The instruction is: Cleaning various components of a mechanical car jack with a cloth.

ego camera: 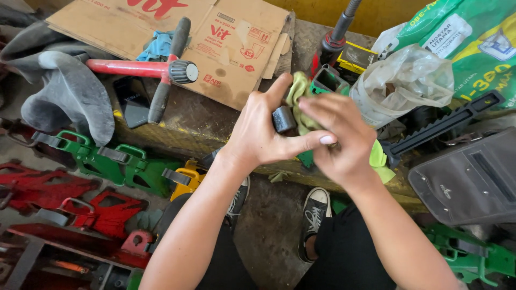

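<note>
My left hand [263,131] grips a small dark grey cylindrical part [283,118] of a green tool [328,80] held over a dirty wooden bench [199,121]. My right hand [336,142] presses a yellow-green cloth [299,99] against that part, with more of the cloth hanging below the wrist. The two hands overlap and hide most of the green tool's body. A black toothed bar [446,124] sticks out to the right from behind my right hand.
A red pipe tool with a black handle [161,69] lies on flattened cardboard [226,37] beside a grey glove [64,91] and a dark phone [133,100]. Green and red jacks [115,161] lie on the floor at left. Clear plastic bag [403,80], green sack, grey case at right.
</note>
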